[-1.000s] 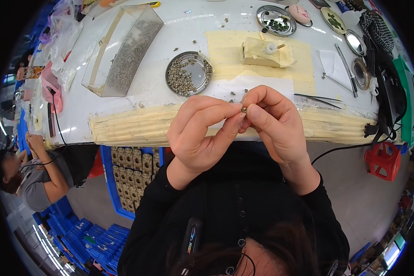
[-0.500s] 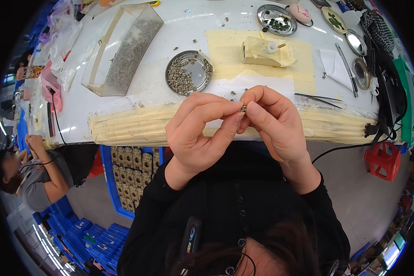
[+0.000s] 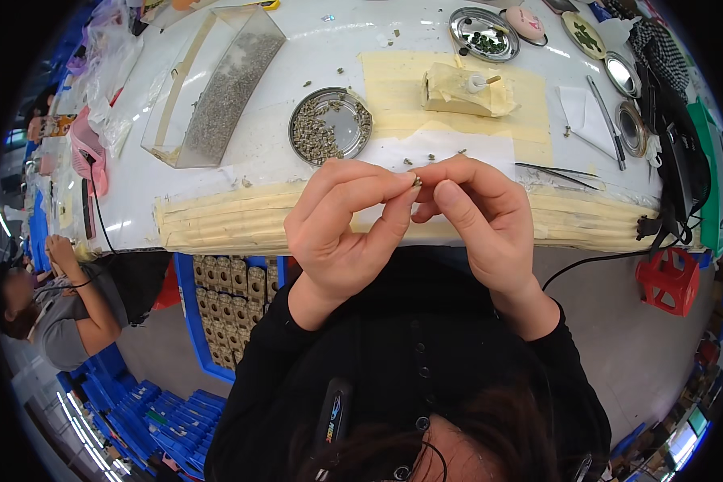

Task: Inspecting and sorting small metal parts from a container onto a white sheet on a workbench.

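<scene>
We work over the white table (image 3: 297, 48), its round metal dish (image 3: 330, 126) of small parts lying just beyond our fingers. Our left hand (image 3: 341, 229) and right hand (image 3: 478, 221) meet fingertip to fingertip, both pinched shut on one tiny metal part (image 3: 416, 181) held between them, equally near each; its long axis is too small to tell.

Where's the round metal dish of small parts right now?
The round metal dish sits on the white table, just beyond the left hand, right of the clear tray.

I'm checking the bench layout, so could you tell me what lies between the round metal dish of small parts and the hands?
In the head view, between the metal dish and both hands lies a white paper sheet with scattered parts.
</scene>
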A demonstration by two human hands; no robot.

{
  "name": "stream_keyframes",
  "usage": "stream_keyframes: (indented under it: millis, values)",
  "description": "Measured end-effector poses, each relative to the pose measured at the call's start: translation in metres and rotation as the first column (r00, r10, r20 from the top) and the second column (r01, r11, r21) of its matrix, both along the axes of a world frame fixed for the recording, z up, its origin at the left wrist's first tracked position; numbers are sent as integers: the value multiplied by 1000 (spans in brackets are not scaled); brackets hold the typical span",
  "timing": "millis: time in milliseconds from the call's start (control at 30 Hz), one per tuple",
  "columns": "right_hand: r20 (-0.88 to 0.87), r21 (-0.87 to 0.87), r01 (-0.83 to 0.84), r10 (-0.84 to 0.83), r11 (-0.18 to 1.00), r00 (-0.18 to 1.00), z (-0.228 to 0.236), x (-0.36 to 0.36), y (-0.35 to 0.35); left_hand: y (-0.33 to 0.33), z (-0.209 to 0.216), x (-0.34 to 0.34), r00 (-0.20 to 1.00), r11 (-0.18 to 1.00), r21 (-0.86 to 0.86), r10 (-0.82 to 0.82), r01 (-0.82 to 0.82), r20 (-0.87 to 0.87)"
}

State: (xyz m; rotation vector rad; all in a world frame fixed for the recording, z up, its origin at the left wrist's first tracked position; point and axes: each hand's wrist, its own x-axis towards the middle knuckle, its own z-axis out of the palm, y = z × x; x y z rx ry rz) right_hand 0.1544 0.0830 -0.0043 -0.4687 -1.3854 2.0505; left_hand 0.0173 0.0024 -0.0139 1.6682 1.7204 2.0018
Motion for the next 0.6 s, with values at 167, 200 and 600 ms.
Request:
stream_keyframes:
  millis: [167, 200, 600]
  values:
    - [-29, -129, -67, 64, 989, 998, -3, 1, 2, -2, 0, -1, 1000, 1000, -9, -8, 8, -30]
    - [-36, -178, -86, 81, 980, 996, -4, 0, 2, -3, 0, -1, 999, 1000, -17, -10, 9, -42]
    - [-17, -246, -72, 70, 967, 997, -4, 0, 3, -8, 0, 2, 999, 995, -91, -32, 30, -19]
